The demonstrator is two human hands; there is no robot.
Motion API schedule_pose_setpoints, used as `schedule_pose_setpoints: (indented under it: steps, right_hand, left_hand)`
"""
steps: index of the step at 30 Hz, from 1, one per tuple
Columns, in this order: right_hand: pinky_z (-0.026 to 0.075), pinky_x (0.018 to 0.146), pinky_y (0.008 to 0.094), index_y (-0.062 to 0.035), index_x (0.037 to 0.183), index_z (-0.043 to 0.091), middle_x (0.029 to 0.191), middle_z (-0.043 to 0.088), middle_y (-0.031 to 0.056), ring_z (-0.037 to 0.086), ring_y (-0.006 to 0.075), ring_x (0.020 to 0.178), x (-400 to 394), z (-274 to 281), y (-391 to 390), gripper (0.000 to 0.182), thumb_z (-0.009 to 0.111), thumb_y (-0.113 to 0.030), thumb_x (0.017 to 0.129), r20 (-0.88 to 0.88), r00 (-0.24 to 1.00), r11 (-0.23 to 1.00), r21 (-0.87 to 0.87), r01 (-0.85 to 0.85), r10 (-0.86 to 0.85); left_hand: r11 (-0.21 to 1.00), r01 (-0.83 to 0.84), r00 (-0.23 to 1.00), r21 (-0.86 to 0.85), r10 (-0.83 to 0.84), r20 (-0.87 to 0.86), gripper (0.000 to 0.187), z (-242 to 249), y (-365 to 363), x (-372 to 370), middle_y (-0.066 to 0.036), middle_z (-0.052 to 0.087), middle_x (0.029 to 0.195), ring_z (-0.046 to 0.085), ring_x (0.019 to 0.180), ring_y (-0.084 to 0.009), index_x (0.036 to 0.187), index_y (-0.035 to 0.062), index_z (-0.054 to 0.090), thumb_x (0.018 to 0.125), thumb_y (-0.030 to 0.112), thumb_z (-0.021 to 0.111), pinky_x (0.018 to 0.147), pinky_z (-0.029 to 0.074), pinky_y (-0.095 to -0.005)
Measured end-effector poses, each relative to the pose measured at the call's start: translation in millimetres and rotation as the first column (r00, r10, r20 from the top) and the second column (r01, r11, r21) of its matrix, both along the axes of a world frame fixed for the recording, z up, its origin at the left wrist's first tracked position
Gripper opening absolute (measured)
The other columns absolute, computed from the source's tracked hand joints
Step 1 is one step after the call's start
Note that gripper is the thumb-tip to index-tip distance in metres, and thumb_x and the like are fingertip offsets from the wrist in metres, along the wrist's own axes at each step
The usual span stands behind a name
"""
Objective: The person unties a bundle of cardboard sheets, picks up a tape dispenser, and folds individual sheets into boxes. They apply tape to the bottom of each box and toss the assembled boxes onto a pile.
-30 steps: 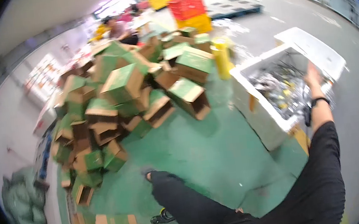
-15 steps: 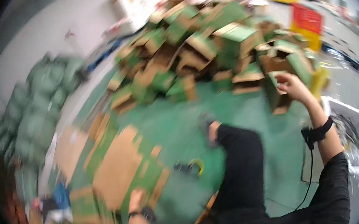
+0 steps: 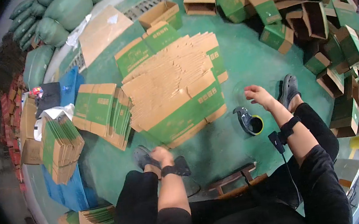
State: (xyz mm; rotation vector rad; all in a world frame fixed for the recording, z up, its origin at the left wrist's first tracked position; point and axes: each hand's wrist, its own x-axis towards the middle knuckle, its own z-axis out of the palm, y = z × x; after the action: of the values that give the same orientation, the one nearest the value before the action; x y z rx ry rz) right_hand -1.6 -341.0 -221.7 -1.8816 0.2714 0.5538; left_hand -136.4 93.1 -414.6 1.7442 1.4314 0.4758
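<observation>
My left hand (image 3: 162,155) is curled near my left shoe, just below the large stack of flattened cardboard (image 3: 176,85) on the green floor. Whether anything is in its fingers does not show. My right hand (image 3: 257,95) hangs above the floor with fingers loosely bent and apart, holding nothing. Below it lies a tape dispenser (image 3: 249,122) with a yellow-green ring. The stack shows brown flaps and a green printed panel, and sits between and ahead of my hands.
Open green and brown boxes (image 3: 306,18) are heaped at the upper right. Folded carton bundles (image 3: 62,147) stand at the left on a blue sheet (image 3: 83,178). Green sacks (image 3: 68,12) lie at the upper left. A low wooden stool (image 3: 236,180) is beneath me.
The view has swung down and left, away from the box heap. My right hand has moved from beside an open box to above the tape dispenser. My left hand is now by my left shoe.
</observation>
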Motion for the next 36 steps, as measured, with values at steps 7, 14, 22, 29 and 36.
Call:
schedule_pose_setpoints:
  steps: [7, 14, 22, 29, 36]
  right_hand:
    - [0.032, 0.095, 0.0348, -0.002, 0.129, 0.033, 0.13, 0.038, 0.0119, 0.035, 0.0219, 0.12, 103.6, -75.1, 0.1, 0.062, 0.051, -0.039, 0.083, 0.021, 0.971, 0.971, 0.051, 0.235, -0.236]
    - [0.013, 0.105, 0.0324, -0.0065, 0.136, 0.016, 0.141, 0.016, 0.011, 0.014, 0.0217, 0.13, 181.6, -121.9, 38.2, 0.067, 0.04, -0.045, 0.087, 0.224, 0.933, 0.955, 0.161, 0.251, -0.283]
    - [0.019, 0.103, 0.0344, -0.0081, 0.129, 0.035, 0.136, 0.03, 0.0087, 0.025, 0.0226, 0.126, 151.1, -99.3, 95.2, 0.059, 0.025, -0.05, 0.089, 0.064, 0.995, 0.962, 0.269, 0.057, -0.077]
    - [0.045, 0.064, 0.0326, 0.0012, 0.085, 0.057, 0.074, 0.06, 0.0145, 0.058, 0.0231, 0.07, -13.4, -145.6, -1.9, 0.032, 0.054, -0.031, 0.081, 0.224, 0.968, 0.877, -0.435, 0.204, -0.114]
    - [0.043, 0.077, 0.0371, -0.0005, 0.095, 0.048, 0.092, 0.052, 0.0154, 0.051, 0.0327, 0.088, -137.7, -183.7, 13.9, 0.048, 0.073, -0.025, 0.062, 0.471, 0.871, 0.598, -0.741, 0.306, 0.138]
  left_hand:
    - [0.809, 0.191, 0.92, -0.556, 0.05, 0.389, 0.046, 85.7, 37.1, 59.5, -0.009, 0.044, 0.121, 0.041, 0.107, -0.0242, 0.117, 0.0017, 0.041, 0.086, 0.035, 0.037, 0.09, 0.03, -0.0377]
    - [0.592, 0.434, 0.84, -0.679, 0.007, 0.543, 0.054, 75.4, 37.1, 75.5, -0.007, 0.038, 0.13, 0.035, 0.118, -0.0234, 0.127, 0.0072, 0.036, 0.088, 0.045, 0.033, 0.1, 0.025, -0.0378]
    - [0.622, 0.461, 0.81, -0.633, -0.004, 0.586, 0.06, 90.6, 21.7, 90.5, -0.006, 0.034, 0.133, 0.032, 0.12, -0.0232, 0.13, 0.0082, 0.031, 0.086, 0.048, 0.036, 0.101, 0.025, -0.0388]
    - [0.9, 0.139, 0.887, 0.414, -0.299, 0.352, 0.032, 152.9, -6.1, 87.9, -0.011, 0.046, 0.11, 0.045, 0.099, -0.0221, 0.113, -0.0013, 0.041, 0.09, 0.02, 0.04, 0.092, 0.033, -0.0347]
    - [0.104, 0.817, 0.412, 0.567, -0.794, -0.448, 0.063, 141.2, -81.1, 93.7, -0.013, 0.018, 0.14, 0.009, 0.131, -0.0315, 0.133, 0.0046, 0.024, 0.08, 0.027, 0.05, 0.102, 0.005, -0.0532]
